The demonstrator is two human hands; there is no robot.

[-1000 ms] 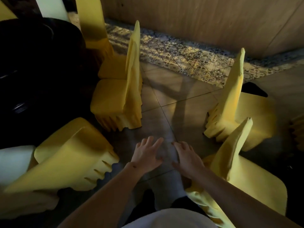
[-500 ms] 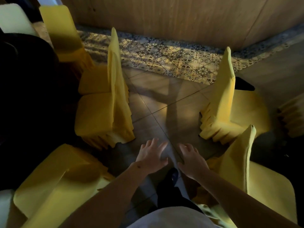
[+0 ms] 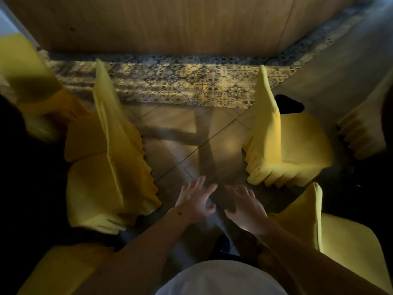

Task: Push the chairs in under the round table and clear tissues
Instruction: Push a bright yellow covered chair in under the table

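Yellow-covered chairs line both sides of a floor aisle. One chair (image 3: 114,167) stands at my left, its seat toward a dark round table (image 3: 25,171) at the left edge. Another chair (image 3: 282,145) stands at the right, and a third chair (image 3: 331,235) is close by my right arm. My left hand (image 3: 194,199) and my right hand (image 3: 244,207) hover side by side over the floor between the chairs, fingers spread, holding nothing and touching no chair. No tissues are visible.
A wooden wall (image 3: 170,24) closes the far side, with a band of patterned tiles (image 3: 191,84) at its foot. More yellow chairs stand at the far left (image 3: 27,75), far right (image 3: 361,133) and bottom left (image 3: 63,271). Plain floor tiles (image 3: 191,141) run between the rows.
The view has swung left to right, so the left chairs and dark table slid toward the left edge. Both hands stay out in front, open, a little higher in the frame.
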